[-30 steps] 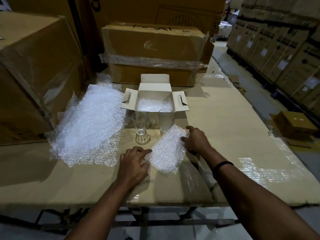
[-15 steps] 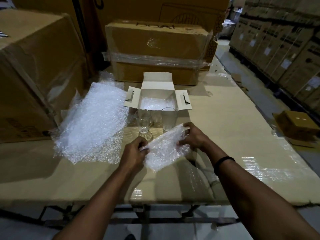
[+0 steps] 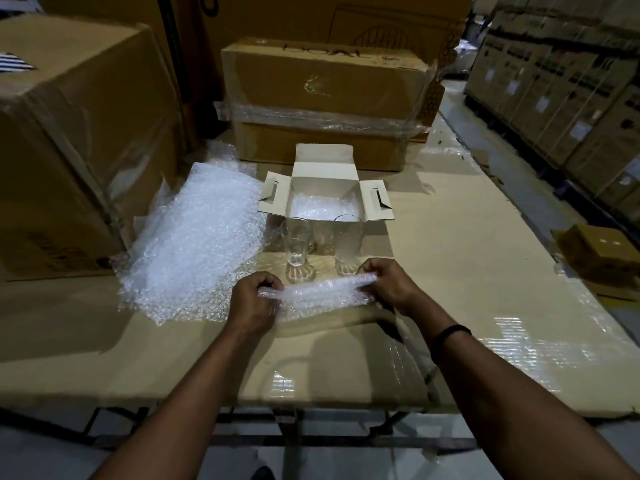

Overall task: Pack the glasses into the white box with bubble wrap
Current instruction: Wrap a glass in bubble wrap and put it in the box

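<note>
A small sheet of bubble wrap (image 3: 318, 294) is stretched between my hands just above the table. My left hand (image 3: 254, 299) grips its left end and my right hand (image 3: 388, 284) grips its right end. Right behind it stand two clear glasses: a footed one (image 3: 298, 245) on the left and a taller straight one (image 3: 348, 242) on the right. A third glass shows dimly between them. The white box (image 3: 323, 174) sits open behind the glasses, flaps spread, with bubble wrap lining its bottom.
A big pile of bubble wrap (image 3: 199, 237) lies left of the glasses. Large cardboard boxes stand at the left (image 3: 79, 133) and behind the white box (image 3: 325, 98). The cardboard-covered table (image 3: 467, 271) ends at the right, with a small brown box (image 3: 599, 252) past its edge.
The small bubble wrap sheet lay flat under my hands a second ago. Both hands have taken hold of its ends, lifted it and pulled it into a narrow strip nearer the glasses.
</note>
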A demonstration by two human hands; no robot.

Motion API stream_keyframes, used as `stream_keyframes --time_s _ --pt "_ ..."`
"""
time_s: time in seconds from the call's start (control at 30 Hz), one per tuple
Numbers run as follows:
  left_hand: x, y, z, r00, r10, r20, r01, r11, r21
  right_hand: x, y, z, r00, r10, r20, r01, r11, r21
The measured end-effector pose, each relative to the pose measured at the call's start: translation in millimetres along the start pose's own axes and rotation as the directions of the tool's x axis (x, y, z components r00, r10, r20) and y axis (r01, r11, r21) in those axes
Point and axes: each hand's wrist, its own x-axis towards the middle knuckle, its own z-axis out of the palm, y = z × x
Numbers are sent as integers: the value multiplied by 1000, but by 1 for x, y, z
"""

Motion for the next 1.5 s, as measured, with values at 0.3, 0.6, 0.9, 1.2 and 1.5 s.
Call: stream_keyframes --time_s 0.3,0.6,0.9,1.2,1.5 --pt "16 -9 -31 863 44 503 -338 791 510 -5 0 7 908 -416 -56 308 752 -583" --pt "20 -1 -42 744 70 664 -537 654 533 -16 -29 56 623 -782 22 547 415 -727" --pt "18 -11 -33 914 115 388 -352 700 622 4 -31 53 874 -392 286 462 489 -740" --pt "30 -13 -22 930 175 324 -344 728 593 16 -63 72 938 -101 330 328 558 -762" --pt "60 -1 -11 986 -97 132 88 993 75 10 -47 52 986 -157 58 161 804 -572"
